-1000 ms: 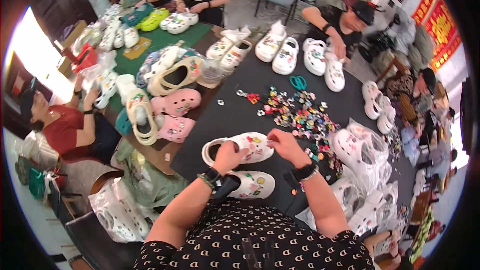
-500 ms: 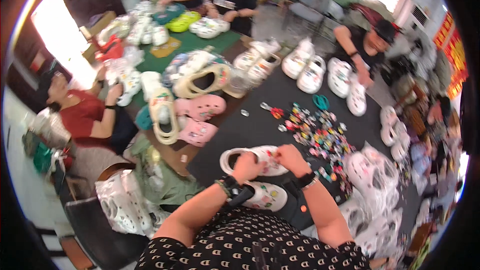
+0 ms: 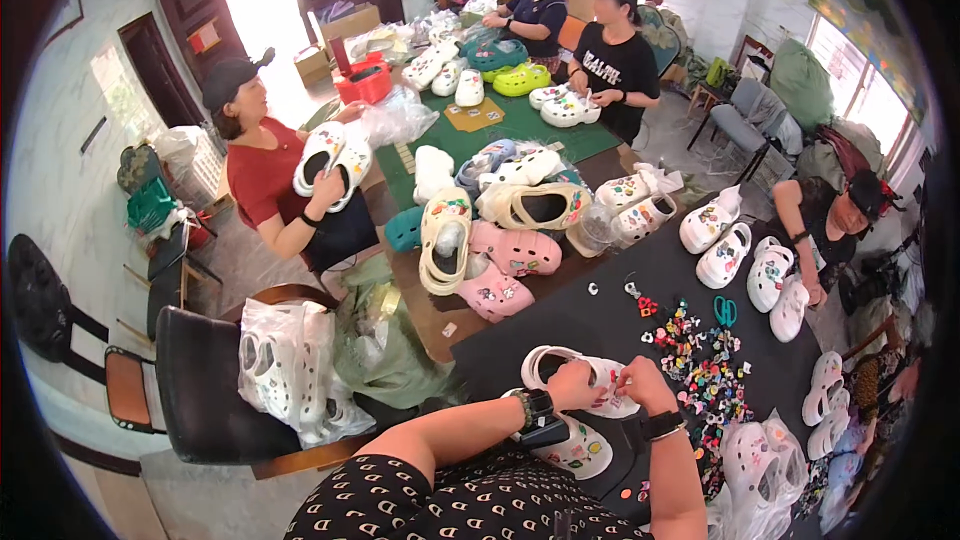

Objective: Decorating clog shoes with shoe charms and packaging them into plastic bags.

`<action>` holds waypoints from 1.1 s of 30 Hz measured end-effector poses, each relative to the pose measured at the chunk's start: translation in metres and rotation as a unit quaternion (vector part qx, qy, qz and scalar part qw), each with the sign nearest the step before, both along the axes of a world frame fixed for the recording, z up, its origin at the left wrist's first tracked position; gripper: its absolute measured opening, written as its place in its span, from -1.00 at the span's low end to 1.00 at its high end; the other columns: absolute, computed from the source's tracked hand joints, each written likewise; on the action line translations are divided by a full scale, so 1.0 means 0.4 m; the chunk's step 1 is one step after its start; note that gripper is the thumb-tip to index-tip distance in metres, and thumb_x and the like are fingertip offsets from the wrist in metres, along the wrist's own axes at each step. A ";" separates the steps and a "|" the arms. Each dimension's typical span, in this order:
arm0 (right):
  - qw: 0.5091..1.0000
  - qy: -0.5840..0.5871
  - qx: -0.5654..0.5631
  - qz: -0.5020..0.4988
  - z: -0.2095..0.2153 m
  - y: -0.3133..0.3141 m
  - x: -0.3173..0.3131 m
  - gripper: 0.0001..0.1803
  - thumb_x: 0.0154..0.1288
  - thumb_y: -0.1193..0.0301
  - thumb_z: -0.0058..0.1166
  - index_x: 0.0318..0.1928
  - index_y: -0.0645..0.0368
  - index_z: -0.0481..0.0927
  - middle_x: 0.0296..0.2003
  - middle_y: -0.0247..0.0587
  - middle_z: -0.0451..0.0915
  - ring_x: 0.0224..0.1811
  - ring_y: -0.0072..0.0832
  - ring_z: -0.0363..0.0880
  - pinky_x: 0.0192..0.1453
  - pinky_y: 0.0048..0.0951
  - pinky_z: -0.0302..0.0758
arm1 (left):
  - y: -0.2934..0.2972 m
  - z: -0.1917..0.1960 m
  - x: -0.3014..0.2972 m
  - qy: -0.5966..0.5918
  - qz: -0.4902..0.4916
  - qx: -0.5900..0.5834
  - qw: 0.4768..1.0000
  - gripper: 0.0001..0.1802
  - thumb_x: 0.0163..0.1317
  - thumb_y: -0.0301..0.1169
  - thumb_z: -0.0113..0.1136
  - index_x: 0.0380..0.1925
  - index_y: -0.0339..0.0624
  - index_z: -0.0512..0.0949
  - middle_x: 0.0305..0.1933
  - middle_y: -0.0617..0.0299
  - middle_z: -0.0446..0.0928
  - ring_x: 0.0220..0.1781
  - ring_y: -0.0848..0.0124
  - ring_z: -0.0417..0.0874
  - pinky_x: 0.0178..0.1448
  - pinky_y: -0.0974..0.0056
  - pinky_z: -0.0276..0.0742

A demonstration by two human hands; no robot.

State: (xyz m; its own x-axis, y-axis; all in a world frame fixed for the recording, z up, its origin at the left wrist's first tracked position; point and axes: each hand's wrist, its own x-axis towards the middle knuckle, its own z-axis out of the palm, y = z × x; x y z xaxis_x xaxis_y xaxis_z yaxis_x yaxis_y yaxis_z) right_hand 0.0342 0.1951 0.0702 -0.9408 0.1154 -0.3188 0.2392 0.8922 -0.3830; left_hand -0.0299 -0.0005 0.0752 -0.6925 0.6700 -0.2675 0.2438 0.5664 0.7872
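Note:
Across the near edge of the black table lies a white clog (image 3: 612,402) with small coloured charms on its toe. My left hand (image 3: 572,386) is closed on it, its fingers reaching into the foot opening. At the toe, my right hand (image 3: 648,382) has its fingers pinched together against the upper; whatever sits between them is too small to make out. A second white clog (image 3: 585,448), decorated with charms, lies just nearer to me, partly covered by my left forearm and wrist. Right of my hands spreads a heap of small colourful shoe charms (image 3: 700,370).
Teal scissors (image 3: 725,311) lie beyond the charms. Bagged white clogs (image 3: 755,465) stand at the near right. Beige clogs (image 3: 445,240) and pink clogs (image 3: 497,292) crowd the brown board. A person in red (image 3: 265,170) holds white clogs; several others work around the tables.
The view has swung left and up, so the scene sits lower and farther right. Both hands stay on the same clog. The person in red now holds white clogs up near the chest.

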 end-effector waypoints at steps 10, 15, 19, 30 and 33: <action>0.994 -0.042 0.043 -0.091 0.012 -0.033 -0.010 -0.18 -0.27 0.37 0.53 0.06 0.09 0.34 -0.10 -0.04 0.51 0.03 0.02 0.47 0.07 -0.13 0.49 | -0.012 -0.037 -0.005 0.021 -0.005 0.010 1.000 -0.54 -0.02 -0.10 0.35 -0.49 -0.37 0.55 -0.40 -0.12 0.58 -0.36 0.05 0.63 -0.25 0.10 0.53; 0.993 -0.078 -0.059 -0.060 -0.021 -0.007 -0.035 -0.13 -0.24 0.35 0.51 0.12 0.16 0.28 -0.02 0.11 0.56 0.06 -0.02 0.55 0.10 -0.20 0.49 | -0.009 -0.051 -0.002 0.021 -0.018 0.023 0.999 -0.55 -0.02 -0.14 0.36 -0.49 -0.40 0.56 -0.41 -0.11 0.58 -0.37 0.08 0.64 -0.26 0.13 0.53; 0.989 -0.120 -0.010 -0.083 -0.048 -0.011 -0.039 -0.13 -0.24 0.31 0.51 0.13 0.10 0.29 0.03 0.12 0.51 0.09 0.02 0.51 0.14 -0.17 0.49 | -0.004 -0.030 0.001 0.019 -0.024 0.010 0.999 -0.53 -0.01 -0.10 0.36 -0.50 -0.39 0.54 -0.42 -0.11 0.57 -0.36 0.07 0.64 -0.27 0.11 0.52; 0.930 0.115 -0.276 -0.214 -0.108 0.042 0.115 -0.24 -0.06 0.30 0.43 0.16 0.21 0.34 0.03 -0.10 0.53 0.04 -0.28 0.55 0.11 -0.29 0.48 | -0.012 -0.016 -0.028 -0.031 -0.068 0.013 0.997 -0.51 -0.02 -0.05 0.33 -0.50 -0.39 0.59 -0.45 -0.03 0.60 -0.39 0.14 0.65 -0.27 0.17 0.54; 0.892 0.210 -0.258 -0.307 -0.108 0.021 0.216 -0.37 0.04 0.27 0.37 0.09 0.22 0.41 0.00 -0.11 0.53 0.01 -0.33 0.54 0.08 -0.32 0.49 | -0.050 -0.043 -0.050 -0.001 -0.135 0.070 0.988 -0.48 0.06 -0.01 0.32 -0.42 -0.36 0.59 -0.40 -0.01 0.59 -0.29 0.15 0.64 -0.21 0.17 0.52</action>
State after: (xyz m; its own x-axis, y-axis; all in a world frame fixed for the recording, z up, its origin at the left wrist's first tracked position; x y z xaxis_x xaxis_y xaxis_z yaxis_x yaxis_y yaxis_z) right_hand 0.1206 0.2037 0.0270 -0.8004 0.5887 -0.1134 0.3603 0.3212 -0.8758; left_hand -0.0499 -0.0203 0.0582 -0.4830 0.8607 -0.1610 0.3692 0.3669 0.8539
